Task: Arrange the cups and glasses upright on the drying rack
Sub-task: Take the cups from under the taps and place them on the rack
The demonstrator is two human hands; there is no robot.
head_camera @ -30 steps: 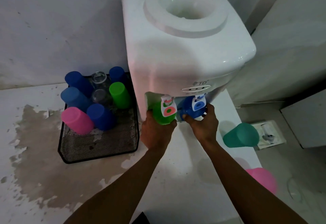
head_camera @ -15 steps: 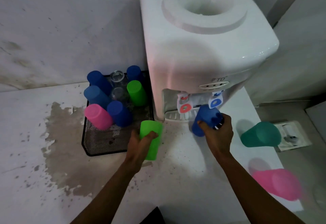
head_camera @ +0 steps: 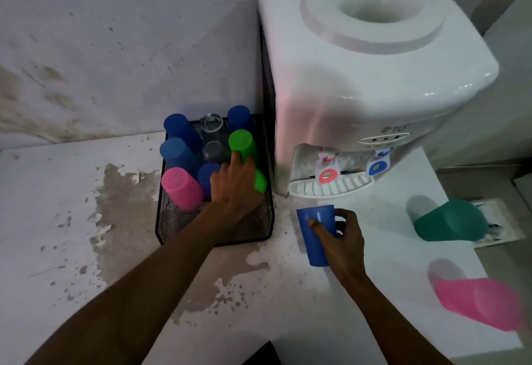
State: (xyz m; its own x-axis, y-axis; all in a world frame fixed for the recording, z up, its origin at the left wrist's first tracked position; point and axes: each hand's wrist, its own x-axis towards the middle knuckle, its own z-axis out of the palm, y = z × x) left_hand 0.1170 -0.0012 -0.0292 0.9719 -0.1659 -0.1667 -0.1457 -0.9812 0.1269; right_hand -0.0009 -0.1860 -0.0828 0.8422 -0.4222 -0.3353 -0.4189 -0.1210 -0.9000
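Head view: hands (head_camera: 234,189) on cups (head_camera: 315,235).

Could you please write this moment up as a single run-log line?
left hand: placing green cup in mesh rack | right hand: holding blue cup over counter | teal cup, pink cup: still out

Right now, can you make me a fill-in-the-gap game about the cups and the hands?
1. The right hand holds a ____ cup over the counter.
2. The left hand reaches into the black mesh ____.
3. The dispenser has two taps, one blue and one ____.
4. The teal cup stands to the ____ of the dispenser's taps.

Missing words: blue; rack; red; right
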